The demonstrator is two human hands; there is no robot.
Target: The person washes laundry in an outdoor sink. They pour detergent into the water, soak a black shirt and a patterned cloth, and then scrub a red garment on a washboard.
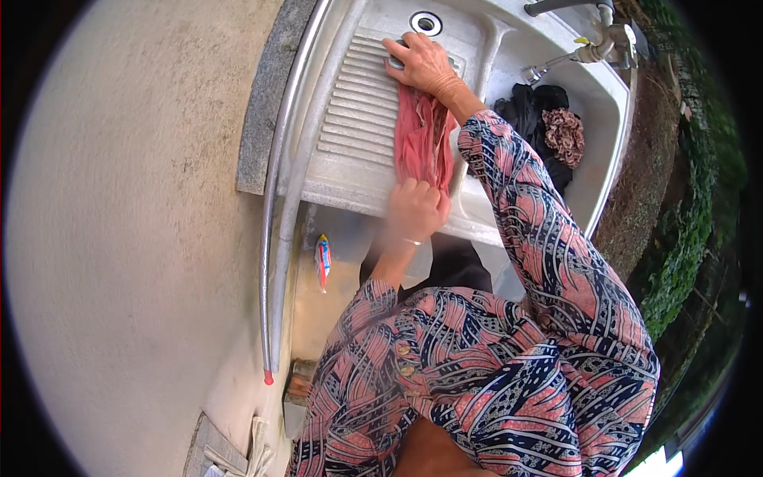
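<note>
A wet pink cloth lies stretched along the ribbed washboard of a pale laundry sink. My left hand, partly blurred, grips the cloth's near end at the sink's front edge. Over the far end of the cloth, my right hand is curled around a grey-green object. Fingers hide most of it, so I cannot tell whether it is a soap bar or a brush. Just beyond that hand is the round drain.
The right-hand basin holds dark clothes and a brown ruffled fabric piece below a tap. A metal pole and a grey pole run along the left, beside a wall. A plastic packet lies below.
</note>
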